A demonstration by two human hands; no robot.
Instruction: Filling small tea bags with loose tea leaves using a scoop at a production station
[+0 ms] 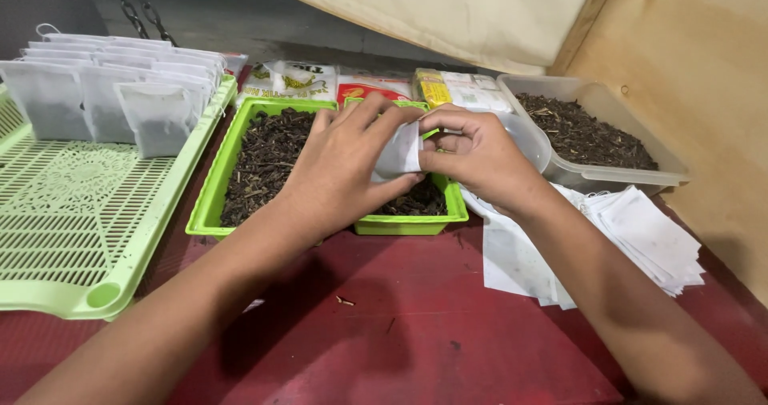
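Note:
My left hand (340,173) and my right hand (480,161) meet over a bright green tray (210,205) filled with dark dried leaves (268,161). Together they pinch a small white filter bag (402,150), left fingers across its top and bottom, right fingers on its right edge. A second green tray (412,223) lies under the hands, mostly hidden. A loose pile of flat empty white bags (648,241) lies on the red table under my right forearm.
At the left a pale green slotted tray (72,229) carries rows of filled white bags (120,85). A clear plastic box (664,173) of dried leaves stands at the back right. Printed packets (368,85) lie behind the trays. A wooden wall rises at right.

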